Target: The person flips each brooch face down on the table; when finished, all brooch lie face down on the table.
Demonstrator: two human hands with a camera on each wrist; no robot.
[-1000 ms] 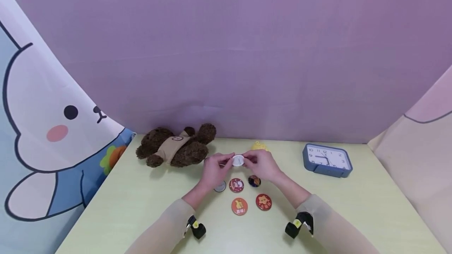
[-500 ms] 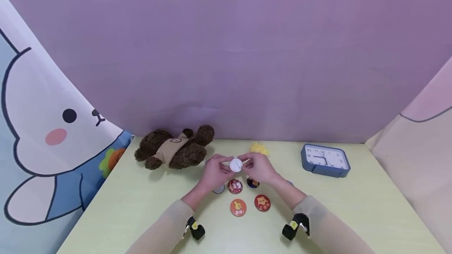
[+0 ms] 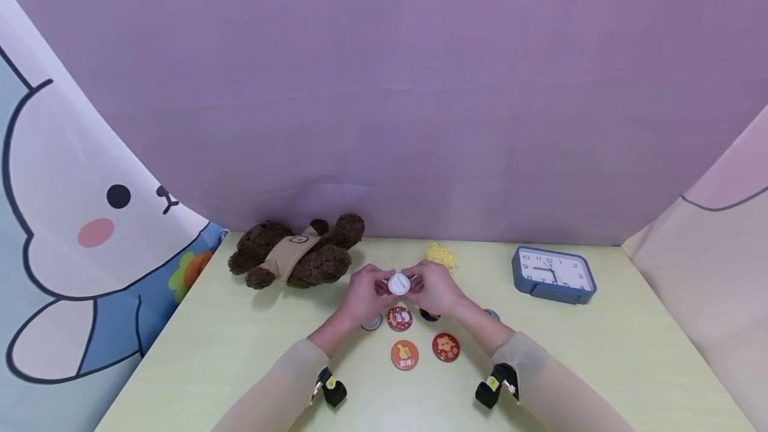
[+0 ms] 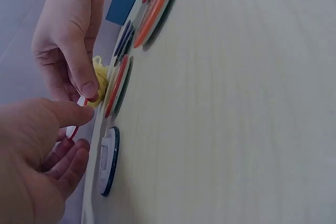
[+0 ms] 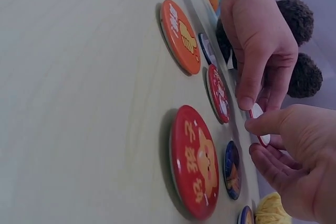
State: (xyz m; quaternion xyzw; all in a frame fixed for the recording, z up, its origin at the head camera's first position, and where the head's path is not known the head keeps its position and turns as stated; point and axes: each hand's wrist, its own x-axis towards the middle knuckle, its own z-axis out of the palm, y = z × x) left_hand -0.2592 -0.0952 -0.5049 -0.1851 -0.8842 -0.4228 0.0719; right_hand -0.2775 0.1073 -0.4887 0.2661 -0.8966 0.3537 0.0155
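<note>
Both hands pinch one small round badge [image 3: 399, 284], its white back turned up, above the table. My left hand [image 3: 364, 293] holds its left edge and my right hand [image 3: 437, 289] its right edge. In the left wrist view the badge [image 4: 72, 130] shows a red rim between the fingertips. Below the hands lie a red badge [image 3: 399, 319], an orange badge [image 3: 405, 355], a red star badge [image 3: 446, 347], a badge with its pale back up [image 3: 372, 323] and a dark badge [image 3: 429, 315], partly hidden by the right hand.
A brown plush bear [image 3: 297, 252] lies at the table's back left. Yellow yarn [image 3: 441, 255] sits behind the right hand, and a blue clock [image 3: 555, 275] stands at the back right. Another badge [image 3: 492, 314] shows beside the right forearm.
Both hands have come slightly nearer the table's front with the badge between them. Its white back is seen rounder than a second ago. The badge by the right forearm has come into view.
</note>
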